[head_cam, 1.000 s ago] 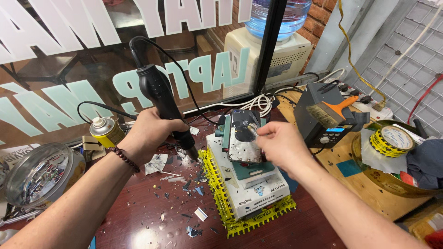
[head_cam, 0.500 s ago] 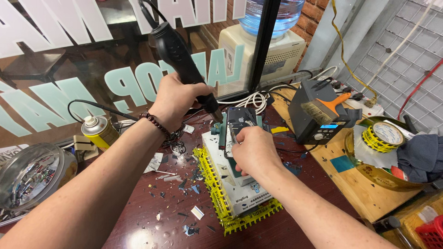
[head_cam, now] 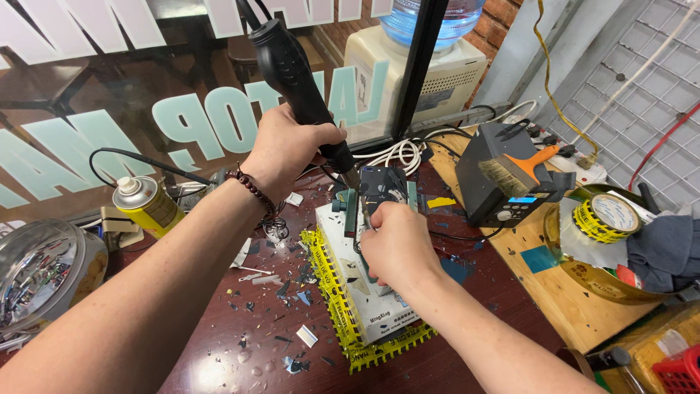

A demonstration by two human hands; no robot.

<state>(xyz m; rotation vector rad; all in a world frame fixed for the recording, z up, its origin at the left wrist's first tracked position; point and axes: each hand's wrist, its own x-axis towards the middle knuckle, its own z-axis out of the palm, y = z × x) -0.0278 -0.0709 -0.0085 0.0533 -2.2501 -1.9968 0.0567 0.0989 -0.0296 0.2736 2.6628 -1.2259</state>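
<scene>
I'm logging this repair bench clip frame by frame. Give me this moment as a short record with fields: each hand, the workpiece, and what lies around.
left hand: grips a black hot-air tool, nozzle pointed down at the phone
right hand: on the dark phone, possibly with a thin tool; unclear
support: white fixture block on a yellow toothed mat
table: dark red, strewn with shards
left side: yellow spray can
right side: brush on a dark station box; yellow tape roll

Matt black plastic hot-air tool (head_cam: 295, 73), glossy dark wooden tabletop (head_cam: 219, 357), shiny metal spray can (head_cam: 148, 204)
</scene>
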